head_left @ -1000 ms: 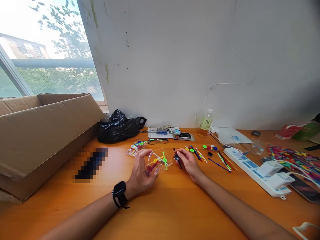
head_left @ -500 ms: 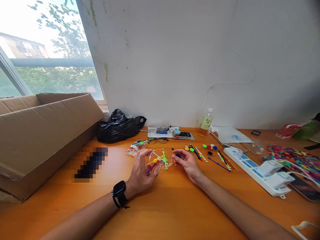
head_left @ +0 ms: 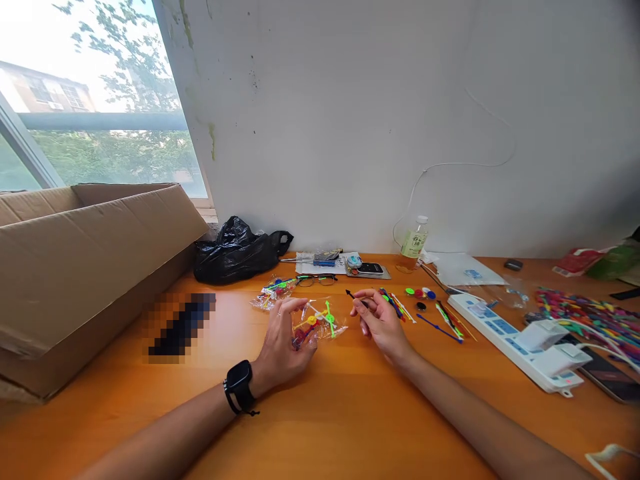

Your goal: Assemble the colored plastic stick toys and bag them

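Observation:
My left hand (head_left: 284,343), with a black watch on the wrist, is closed on a clear plastic bag (head_left: 339,329). Yellow, green, white and red plastic pieces show through the film. My right hand (head_left: 383,327) pinches a black plastic arrow (head_left: 349,294), its tip pointing up and left, apart from the bag. Part of the arrow is hidden by the fingers. Just beyond my right hand lie loose coloured plastic arrows (head_left: 395,305) and several round discs (head_left: 410,292). Another filled clear bag (head_left: 270,293) lies behind my left hand.
A big cardboard box (head_left: 100,260) stands at the left, beside a black plastic bag (head_left: 240,257). Eyeglasses (head_left: 317,279) and a drink bottle (head_left: 415,241) are at the back. To the right lie a power strip (head_left: 510,343), a phone (head_left: 610,370) and a colourful heap (head_left: 590,320).
My right hand has moved slightly right, away from the bag, and the black arrow now sticks out further from its fingers. My left hand has stayed in place with the bag.

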A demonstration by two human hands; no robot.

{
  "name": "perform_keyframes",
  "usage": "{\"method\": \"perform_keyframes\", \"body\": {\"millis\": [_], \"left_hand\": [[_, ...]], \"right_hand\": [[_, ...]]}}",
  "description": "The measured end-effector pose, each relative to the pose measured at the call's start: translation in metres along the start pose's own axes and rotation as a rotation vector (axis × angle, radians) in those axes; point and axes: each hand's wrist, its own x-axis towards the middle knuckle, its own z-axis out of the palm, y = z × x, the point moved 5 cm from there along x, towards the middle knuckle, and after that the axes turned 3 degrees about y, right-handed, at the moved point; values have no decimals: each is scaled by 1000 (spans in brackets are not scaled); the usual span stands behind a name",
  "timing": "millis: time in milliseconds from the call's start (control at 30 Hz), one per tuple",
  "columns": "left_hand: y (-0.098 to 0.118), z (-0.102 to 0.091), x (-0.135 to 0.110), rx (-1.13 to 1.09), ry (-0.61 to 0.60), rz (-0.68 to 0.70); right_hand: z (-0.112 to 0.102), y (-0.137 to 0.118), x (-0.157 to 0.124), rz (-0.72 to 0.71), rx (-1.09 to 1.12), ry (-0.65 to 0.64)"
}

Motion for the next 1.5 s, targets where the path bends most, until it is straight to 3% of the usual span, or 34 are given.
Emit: {"method": "perform_keyframes", "body": {"millis": [300, 400, 533, 700, 967, 1100, 1300, 1500], "left_hand": [[3, 3, 9, 197, -129, -52], [5, 5, 8, 227, -183, -14], [13, 6, 8, 244, -214, 50], [20, 6, 10, 250, -225, 87], [23, 4, 9, 232, -204, 100], [24, 4, 9, 229, -210, 112], [25, 5, 9, 236, -244, 124], [26, 4, 10, 219, -245, 117]], "right_hand": [[-10, -37, -5, -192, -218, 54], [-1, -44, -12, -224, -270, -51], [15, -35, -21, -173, -308, -216], [22, -24, -27, -164, -324, -222], [29, -33, -36, -211, -336, -321], [31, -35, -37, -204, -377, -327], [33, -47, -41, -331, -421, -371], [29, -30, -35, -218, -340, -297]]}}
